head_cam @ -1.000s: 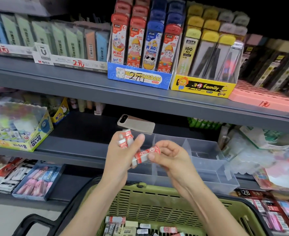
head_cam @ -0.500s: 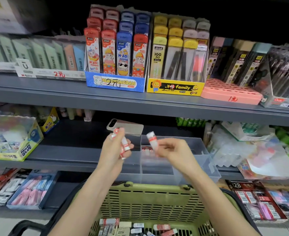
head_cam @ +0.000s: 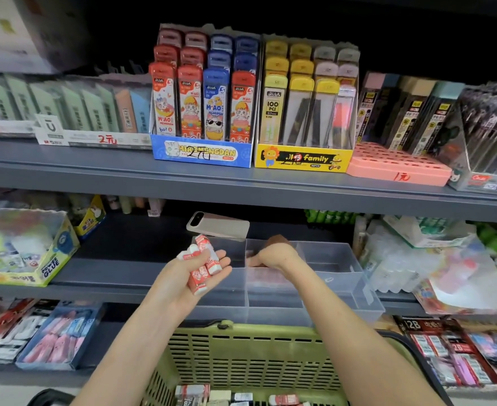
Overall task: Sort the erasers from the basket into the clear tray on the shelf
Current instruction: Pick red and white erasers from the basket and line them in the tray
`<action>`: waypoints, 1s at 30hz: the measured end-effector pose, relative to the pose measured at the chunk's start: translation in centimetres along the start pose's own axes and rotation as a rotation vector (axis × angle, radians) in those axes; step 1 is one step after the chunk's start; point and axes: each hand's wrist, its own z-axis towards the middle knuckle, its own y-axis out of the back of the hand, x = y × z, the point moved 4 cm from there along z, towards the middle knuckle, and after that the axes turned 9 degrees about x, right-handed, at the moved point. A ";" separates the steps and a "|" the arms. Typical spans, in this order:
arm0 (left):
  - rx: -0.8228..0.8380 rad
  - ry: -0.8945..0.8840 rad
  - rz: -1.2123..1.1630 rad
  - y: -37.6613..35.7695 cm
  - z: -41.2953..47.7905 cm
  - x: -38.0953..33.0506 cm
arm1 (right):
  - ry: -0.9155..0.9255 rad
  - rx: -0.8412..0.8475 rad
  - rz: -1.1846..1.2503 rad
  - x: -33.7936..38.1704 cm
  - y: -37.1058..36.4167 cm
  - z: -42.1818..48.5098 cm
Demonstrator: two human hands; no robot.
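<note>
The clear divided tray stands on the middle shelf, straight ahead. My left hand hovers palm-up at its left front corner and holds several red-and-white erasers. My right hand dips knuckles-up into the tray's middle compartment; its fingertips are hidden, so whether an eraser is still in them is unclear. A pinkish blur shows through the tray wall below that hand. The green basket sits under my arms, with more erasers on its bottom.
A phone lies on the tray's back edge. The upper shelf's front edge overhangs close above the tray. A box of glue stands to the left and loose plastic packs to the right. Eraser displays fill the lower shelf.
My right hand, which took one eraser from the left hand's bunch, has gone forward and down into the tray's middle compartment. My left hand has turned palm-up and stayed at the tray's left.
</note>
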 end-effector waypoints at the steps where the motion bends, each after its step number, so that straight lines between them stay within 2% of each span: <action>1: -0.003 -0.004 0.045 0.1 0.0 0.0 | 0.024 0.011 -0.006 -0.1 -0.4 0.2; 4: -0.002 -0.021 0.181 0.3 -0.2 -0.3 | 0.060 0.030 -0.107 -0.2 -0.4 -0.4; 6: 0.006 -0.025 0.239 0.3 -0.3 -0.4 | 0.101 -0.072 -0.135 0.0 0.3 -1.5; 8: 0.034 -0.005 0.269 0.1 -0.4 -0.4 | 0.262 -0.215 0.090 0.7 0.8 -3.7; 9: 0.050 0.017 0.280 -0.1 -0.4 -0.4 | 0.393 -0.201 0.290 1.3 0.9 -5.0; 11: 0.065 0.064 0.302 -0.2 -0.4 -0.3 | 0.655 0.021 0.563 2.6 0.7 -7.7; 13: 0.080 0.095 0.313 -0.4 -0.3 -0.2 | 0.778 0.141 0.489 3.4 0.5 -9.9; 14: 0.086 0.106 0.319 -0.6 -0.2 -0.2 | 0.796 0.110 0.409 3.5 0.5 -10.6; 18: 0.076 0.121 0.430 -1.2 -0.1 0.2 | 0.807 -0.175 0.050 2.5 0.6 -11.5; 20: 0.068 0.113 0.472 -1.6 0.0 0.6 | 0.832 -0.272 -0.033 1.6 0.6 -11.7; 22: 0.044 0.089 0.423 -1.8 0.2 0.7 | 0.766 -0.342 0.058 0.2 1.6 -11.3; 24: 0.015 0.057 0.281 -1.7 0.2 0.4 | 0.586 -0.407 0.158 -1.6 2.9 -10.3; 27: 0.013 0.047 0.129 -1.2 0.2 0.0 | 0.242 -0.389 0.090 -3.4 3.5 -7.8; 30: 0.025 0.036 0.113 -0.9 0.1 0.0 | 0.059 -0.314 -0.027 -2.9 2.9 -5.4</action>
